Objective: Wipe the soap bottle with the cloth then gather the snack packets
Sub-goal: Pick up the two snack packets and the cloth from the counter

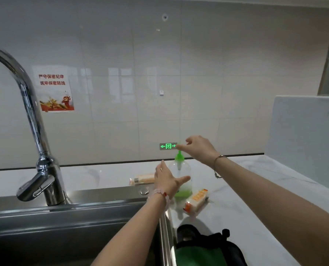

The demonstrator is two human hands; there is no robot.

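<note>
**Steady the bottle before wiping**

The bottle stands on the counter beside the sink, one packet behind it, another in front. The left hand spreads wide against its side, not closed round it. The right hand pinches the green pump. No cloth shows in either hand. Best to grip the body firmly low down, so wiping won't tip it onto the near packet.
</note>
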